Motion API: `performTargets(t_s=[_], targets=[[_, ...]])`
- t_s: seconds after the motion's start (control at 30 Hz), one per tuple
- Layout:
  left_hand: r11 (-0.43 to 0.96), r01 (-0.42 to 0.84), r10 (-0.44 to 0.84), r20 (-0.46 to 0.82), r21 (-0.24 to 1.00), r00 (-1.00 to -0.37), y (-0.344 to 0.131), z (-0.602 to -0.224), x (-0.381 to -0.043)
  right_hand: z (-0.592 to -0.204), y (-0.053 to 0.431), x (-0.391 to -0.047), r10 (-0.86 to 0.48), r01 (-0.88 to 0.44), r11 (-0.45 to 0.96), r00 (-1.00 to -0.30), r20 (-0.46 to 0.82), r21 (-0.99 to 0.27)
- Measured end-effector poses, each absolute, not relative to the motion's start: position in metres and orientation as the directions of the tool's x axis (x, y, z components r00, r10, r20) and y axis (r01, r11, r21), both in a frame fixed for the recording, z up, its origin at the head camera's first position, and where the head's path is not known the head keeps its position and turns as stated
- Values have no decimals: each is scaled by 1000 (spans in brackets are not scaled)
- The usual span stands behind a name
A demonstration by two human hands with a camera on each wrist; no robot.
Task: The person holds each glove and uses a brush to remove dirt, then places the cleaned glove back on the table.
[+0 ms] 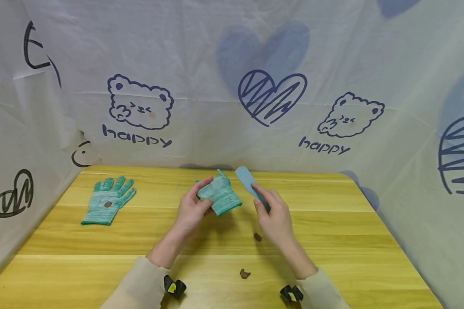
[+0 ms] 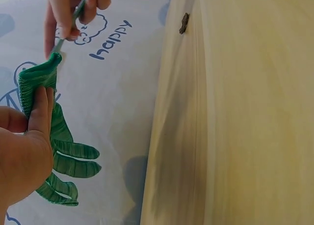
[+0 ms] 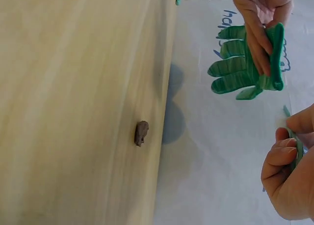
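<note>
My left hand (image 1: 191,211) grips a green knitted work glove (image 1: 222,197) above the table, thumb on the near side. In the left wrist view the cuff (image 2: 39,73) of this glove points up and its fingers hang loosely. My right hand (image 1: 275,216) holds a light blue, flat, round-ended spatula (image 1: 245,177), its blade pointing away from me. The blade is near the glove; the head view shows a gap between them. A matching glove (image 1: 98,212) lies flat at the left of the table, with a brown spot (image 1: 108,204) on its palm.
Two small brown clumps lie on the wooden table (image 1: 332,249): one (image 1: 257,237) below my right hand, another (image 1: 245,274) closer to me. A white printed cloth (image 1: 201,86) hangs behind the table and along both sides.
</note>
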State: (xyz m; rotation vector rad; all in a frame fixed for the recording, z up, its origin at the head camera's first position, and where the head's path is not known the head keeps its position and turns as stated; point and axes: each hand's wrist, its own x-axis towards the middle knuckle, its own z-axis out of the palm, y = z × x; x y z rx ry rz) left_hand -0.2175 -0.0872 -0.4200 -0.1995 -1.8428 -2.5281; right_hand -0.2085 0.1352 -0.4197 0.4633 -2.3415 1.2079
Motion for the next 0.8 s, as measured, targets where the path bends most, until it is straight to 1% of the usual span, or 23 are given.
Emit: performTargets(t_s=[0.13, 0.4, 0.7, 0.8], targets=[[-311, 77, 81, 107, 947, -991, -88, -421, -218, -417, 135, -208, -109, -519, 530, -826, 553, -671], [-307, 85, 95, 119, 948, -988, -88, -422, -218, -420, 126, -201, -252, -648, 494, -745, 618, -580], [-293, 94, 102, 129, 951, -986, -88, -423, -218, -425, 116, -195, -330, -704, 498, -694, 640, -506], [-296, 98, 94, 131, 950, -987, -87, -422, -218, -426, 115, -194, -355, -710, 508, -688, 633, -487]])
